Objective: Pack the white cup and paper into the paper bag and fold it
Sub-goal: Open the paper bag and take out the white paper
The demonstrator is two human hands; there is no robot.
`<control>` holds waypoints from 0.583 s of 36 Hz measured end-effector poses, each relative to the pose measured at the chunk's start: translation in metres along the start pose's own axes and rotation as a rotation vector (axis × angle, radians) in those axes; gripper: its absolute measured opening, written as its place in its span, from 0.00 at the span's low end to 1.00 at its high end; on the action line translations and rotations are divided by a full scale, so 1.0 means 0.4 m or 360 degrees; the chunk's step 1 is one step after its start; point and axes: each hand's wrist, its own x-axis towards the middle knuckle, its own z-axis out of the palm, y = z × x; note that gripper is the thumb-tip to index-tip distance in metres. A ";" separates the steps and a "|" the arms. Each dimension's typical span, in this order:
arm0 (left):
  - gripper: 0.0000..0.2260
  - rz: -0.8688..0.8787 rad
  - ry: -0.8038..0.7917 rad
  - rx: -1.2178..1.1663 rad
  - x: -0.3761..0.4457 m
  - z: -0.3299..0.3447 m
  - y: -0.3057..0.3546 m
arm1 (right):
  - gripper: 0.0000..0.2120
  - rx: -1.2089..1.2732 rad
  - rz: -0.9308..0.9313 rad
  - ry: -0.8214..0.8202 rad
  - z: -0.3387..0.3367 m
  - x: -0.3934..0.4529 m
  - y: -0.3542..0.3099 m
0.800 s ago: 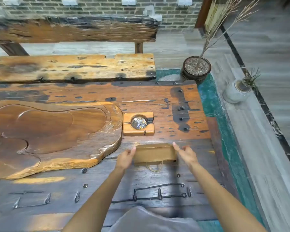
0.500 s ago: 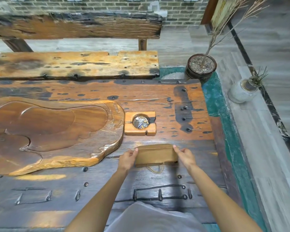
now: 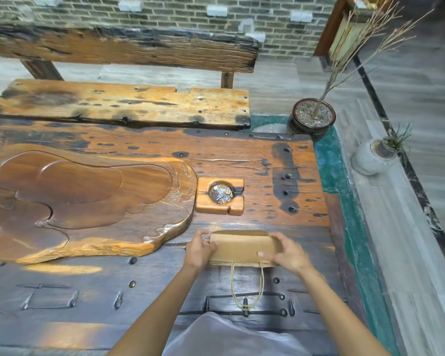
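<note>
A carved wooden tray (image 3: pixel 82 201) fills the left of the table (image 3: pixel 280 160), with a wooden ashtray (image 3: pixel 220 196) just beside its right edge. Nearer, the left hand (image 3: pixel 199 249) is clamped on the left end of the folded bag (image 3: pixel 239 246), which lies flat on the table, its string handles (image 3: pixel 247 286) trailing toward the person. The right hand (image 3: pixel 287 253) grips the bag's right end.
</note>
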 end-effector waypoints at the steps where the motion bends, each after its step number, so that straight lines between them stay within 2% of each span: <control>1: 0.16 0.0018 -0.0018 -0.0039 -0.007 -0.003 0.002 | 0.45 -0.0087 0.0008 -0.0108 -0.003 -0.002 0.000; 4: 0.17 0.0045 -0.0078 -0.0133 -0.019 -0.009 -0.007 | 0.54 -0.0161 0.0045 -0.0293 -0.008 -0.006 -0.004; 8: 0.16 0.0022 -0.0133 -0.0230 -0.029 -0.013 -0.012 | 0.53 -0.0243 0.0014 -0.0282 -0.017 -0.022 -0.013; 11: 0.14 -0.0019 -0.0203 -0.0437 -0.056 -0.024 0.007 | 0.60 -0.0261 -0.0004 -0.0276 -0.017 -0.036 -0.013; 12: 0.16 -0.0043 -0.0235 -0.0531 -0.061 -0.027 0.010 | 0.59 -0.0238 0.0004 -0.0272 -0.014 -0.039 -0.011; 15: 0.24 -0.0088 -0.0324 -0.0671 -0.064 -0.037 0.011 | 0.43 -0.0122 0.0045 -0.0312 -0.007 -0.059 -0.012; 16: 0.26 -0.0101 -0.0347 -0.0709 -0.066 -0.040 0.010 | 0.41 -0.0063 0.0057 -0.0334 -0.003 -0.065 -0.012; 21: 0.34 -0.0139 -0.0478 -0.0849 -0.084 -0.045 0.004 | 0.42 -0.0008 0.0028 -0.0394 0.021 -0.091 -0.014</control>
